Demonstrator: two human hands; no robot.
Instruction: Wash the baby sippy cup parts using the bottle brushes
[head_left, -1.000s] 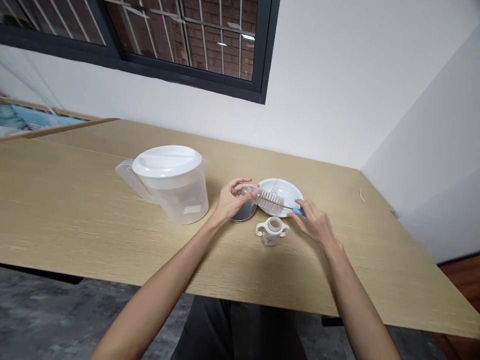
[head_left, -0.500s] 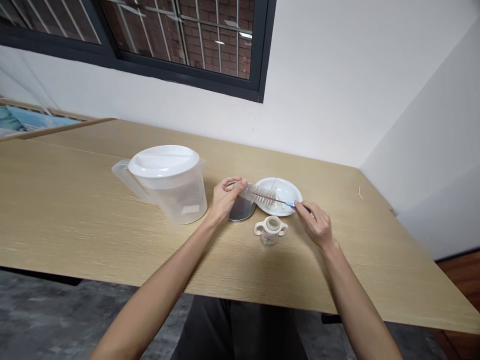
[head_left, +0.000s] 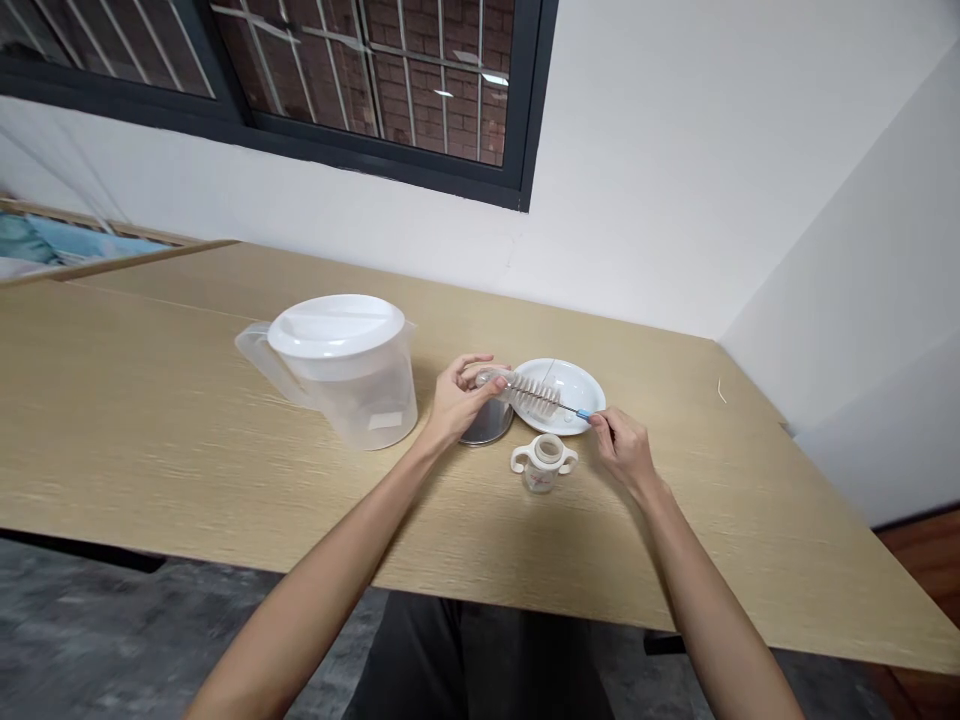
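Brush (head_left: 536,393), one; hands (head_left: 624,448), two

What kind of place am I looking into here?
Most likely a plain indoor room, perhaps a workroom or study: a long light-brown wood-grain table runs along a smooth white wall, beneath a dark-framed glass window with metal bars behind it.

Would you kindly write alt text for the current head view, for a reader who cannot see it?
A person's right hand holds a bristle brush by its blue handle, while the left hand holds a small clear piece at the brush's other end. On the table stand a two-handled cup, white dish and, leftward, a lidded jug.
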